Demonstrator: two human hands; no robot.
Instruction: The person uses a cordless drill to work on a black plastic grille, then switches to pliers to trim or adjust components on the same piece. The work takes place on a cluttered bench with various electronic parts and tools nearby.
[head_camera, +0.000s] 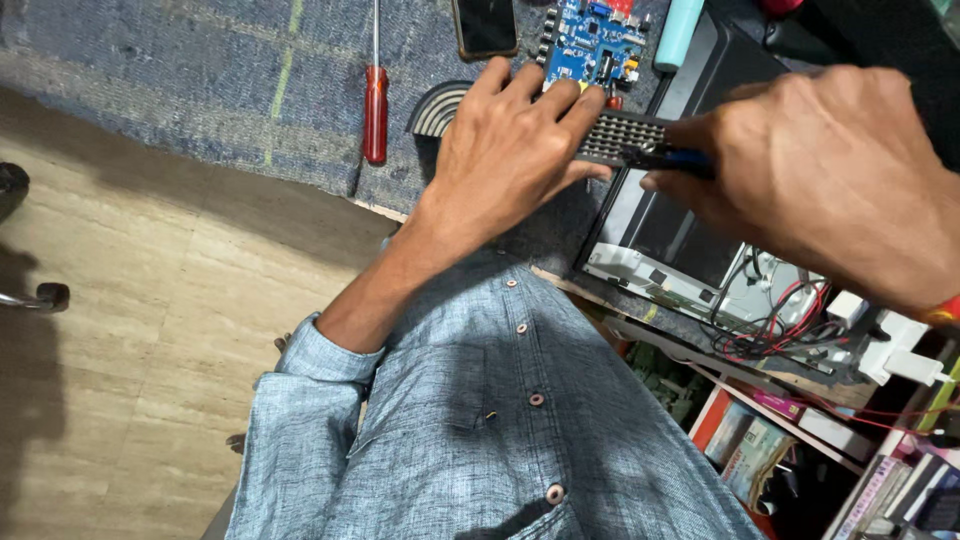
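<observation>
My left hand (505, 150) has its fingers closed together over the left end of a dark perforated metal piece (622, 137), fingertips curled over its far edge and pressing it in place. My right hand (830, 170) is pinched shut on a tool with a blue and black handle (675, 160), thumb and fingers tight around it, its front end meeting the near right end of the perforated piece.

My left wrist bends back toward me, the forearm running down into my rolled blue denim sleeve (310, 370). My right hand comes in from the right, knuckles up, hiding most of the tool.

The perforated piece is a narrow dark strip with rows of small holes, held level just above the worktop (200, 60), over the left edge of an opened flat panel (660, 230) with a pale frame. A blue circuit board (592, 42) lies just beyond my left fingertips. Toward the far edge lie a red-handled screwdriver (375, 105), a phone (485, 26) and a light blue tube (678, 32). Red and black wires (780, 320) tangle at the panel's near right corner.
</observation>
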